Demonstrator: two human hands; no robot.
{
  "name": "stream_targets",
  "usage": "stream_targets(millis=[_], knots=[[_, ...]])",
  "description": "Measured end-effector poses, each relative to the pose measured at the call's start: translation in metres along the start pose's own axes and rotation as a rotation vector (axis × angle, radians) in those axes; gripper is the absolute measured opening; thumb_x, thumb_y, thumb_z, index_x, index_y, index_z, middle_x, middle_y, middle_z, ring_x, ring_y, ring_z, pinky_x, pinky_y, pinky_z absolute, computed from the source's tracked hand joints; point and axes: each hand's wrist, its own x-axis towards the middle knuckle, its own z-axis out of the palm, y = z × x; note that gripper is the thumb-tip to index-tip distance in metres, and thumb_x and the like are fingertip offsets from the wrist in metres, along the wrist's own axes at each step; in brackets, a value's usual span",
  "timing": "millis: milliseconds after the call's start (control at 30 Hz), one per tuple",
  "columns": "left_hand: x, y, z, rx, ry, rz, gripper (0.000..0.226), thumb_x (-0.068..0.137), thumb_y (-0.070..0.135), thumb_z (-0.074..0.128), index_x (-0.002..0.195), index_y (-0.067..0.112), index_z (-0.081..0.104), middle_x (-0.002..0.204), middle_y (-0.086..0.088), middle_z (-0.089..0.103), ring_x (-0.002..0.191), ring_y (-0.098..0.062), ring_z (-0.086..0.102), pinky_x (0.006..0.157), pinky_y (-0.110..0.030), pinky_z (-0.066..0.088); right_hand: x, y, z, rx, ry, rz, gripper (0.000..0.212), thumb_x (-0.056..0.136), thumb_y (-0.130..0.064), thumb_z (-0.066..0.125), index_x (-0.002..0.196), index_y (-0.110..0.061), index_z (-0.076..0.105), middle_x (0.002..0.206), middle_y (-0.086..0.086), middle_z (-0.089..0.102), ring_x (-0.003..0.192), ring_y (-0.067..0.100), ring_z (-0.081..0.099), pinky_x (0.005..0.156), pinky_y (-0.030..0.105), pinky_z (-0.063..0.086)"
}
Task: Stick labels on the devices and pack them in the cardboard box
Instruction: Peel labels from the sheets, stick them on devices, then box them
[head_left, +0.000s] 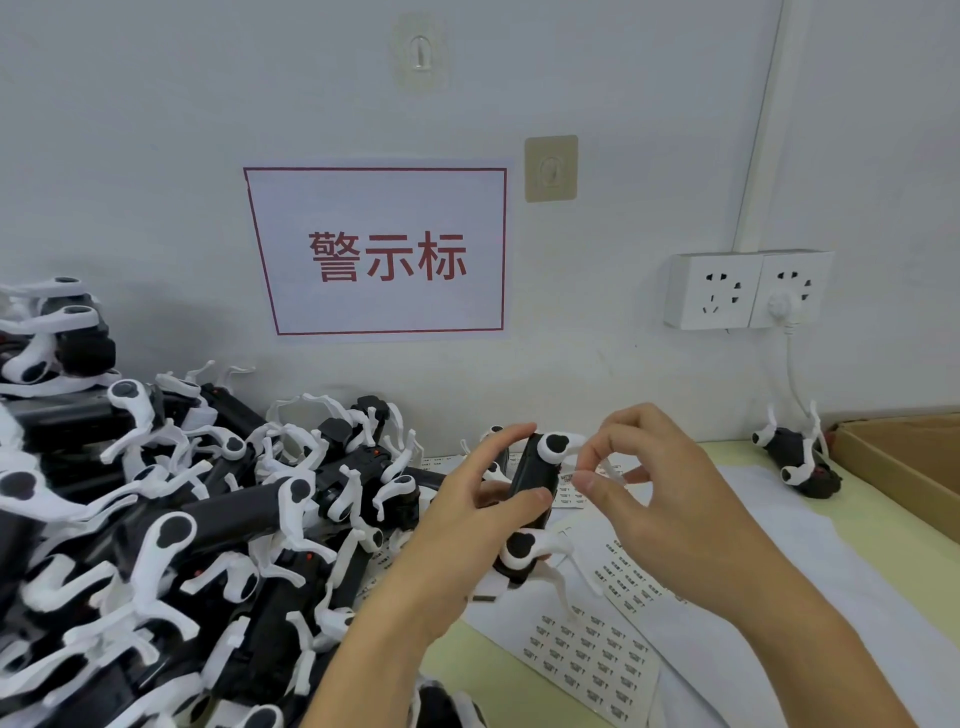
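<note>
Left hand (483, 499) grips one device (530, 499) above the surface (493, 654), thumb across its black body, fingers (506, 436) curled over the far side. The device's long axis runs near-upright in our view, top leaning slightly away; one white arm with a black pad sits at the upper end, another at the lower end.

Right hand (639, 493) is just to the right of the device, nearer its upper half. Thumb and forefinger are pinched together close to the upper white arm. We judge they hold a label, but it is too small and blurred to confirm (something pale shows at the fingertips, no more).

The relation that matters: the device's body lies directly left of the pinched right fingertips, its flat side turned toward them. A short leftward press should land the label on the body, with the left hand bracing.

Label sheets (587, 660) lie flat on the surface below both hands, rows of small printed labels visible. A large pile of devices (182, 519) fills the left, presumably not yet labelled. One device (800, 457) lies apart at far right, just beside the cardboard box (904, 462), of which only a corner shows; its contents are out of view.

Step in hand, as we judge it: sticking the label. Packing is to follow.
</note>
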Motion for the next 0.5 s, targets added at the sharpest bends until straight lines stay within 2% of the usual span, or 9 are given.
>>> stream_targets(millis=[100,233,400,500], knots=[[-0.0001,0.0012,0.0002,-0.044,-0.036,0.003,0.056,0.073,0.028,0.071,0.121,0.056,0.061,0.114,-0.019,0.070,0.097,-0.028,0.069,0.103,-0.055,0.045,0.0002,-0.0004,-0.0004,-0.038,-0.005,-0.013,0.021,0.089,-0.020,0.069,0.075,-0.035,0.062,0.104,-0.018,0.048,0.110,-0.003,0.048,0.092,0.017,0.038],[-0.0016,0.0041,0.0007,-0.043,-0.056,0.015,0.060,0.073,0.026,0.069,0.122,0.058,0.060,0.113,-0.024,0.069,0.085,-0.023,0.066,0.091,-0.045,0.047,-0.0006,-0.0005,-0.0029,-0.069,-0.016,-0.027,0.023,0.089,-0.019,0.070,0.074,-0.035,0.063,0.105,-0.024,0.046,0.111,-0.006,0.046,0.088,0.014,0.036],[-0.0017,0.0035,-0.0001,0.027,-0.069,0.024,0.061,0.074,0.026,0.066,0.122,0.063,0.057,0.102,-0.014,0.075,0.093,-0.029,0.068,0.098,-0.044,0.050,-0.0015,-0.0050,-0.0057,-0.108,-0.043,-0.043,0.021,0.088,-0.020,0.071,0.072,-0.033,0.064,0.106,-0.025,0.048,0.109,-0.007,0.049,0.082,0.009,0.036],[-0.0009,0.0026,-0.0001,0.037,-0.071,0.030,0.061,0.075,0.025,0.066,0.121,0.064,0.056,0.097,-0.008,0.076,0.085,-0.020,0.069,0.087,-0.039,0.054,-0.0024,-0.0067,-0.0067,-0.127,-0.038,-0.049,0.021,0.087,-0.021,0.072,0.071,-0.031,0.064,0.108,-0.025,0.049,0.109,-0.008,0.049,0.082,0.003,0.035]])
